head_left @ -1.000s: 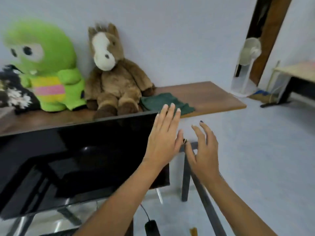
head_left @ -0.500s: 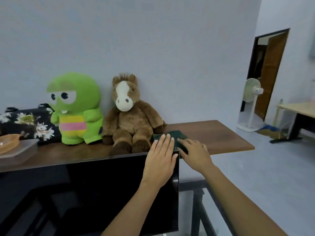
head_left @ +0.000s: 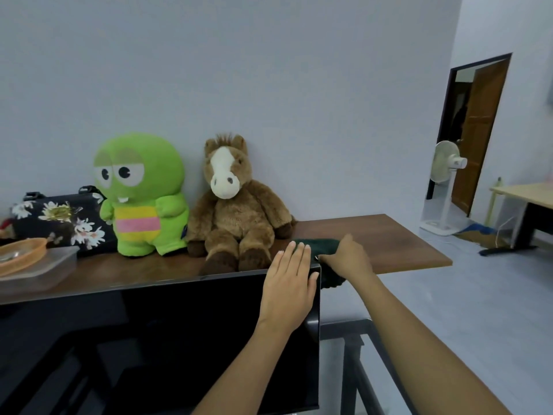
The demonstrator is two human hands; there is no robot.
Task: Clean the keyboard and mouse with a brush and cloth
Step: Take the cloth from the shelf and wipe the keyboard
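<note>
Dark green cloth (head_left: 324,250) bunched on the wooden desk (head_left: 398,244), right of centre in the frame, just beside the brown plush horse (head_left: 236,211). Gripped by the curled fingers of the right hand (head_left: 348,259). Left hand (head_left: 290,286) laid flat, fingers straight, over the top right corner of the black monitor (head_left: 149,339).

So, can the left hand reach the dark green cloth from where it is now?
Probably yes: the left hand rests open on the black monitor corner, fingertips beside the dark green cloth; nothing lies between.
</note>
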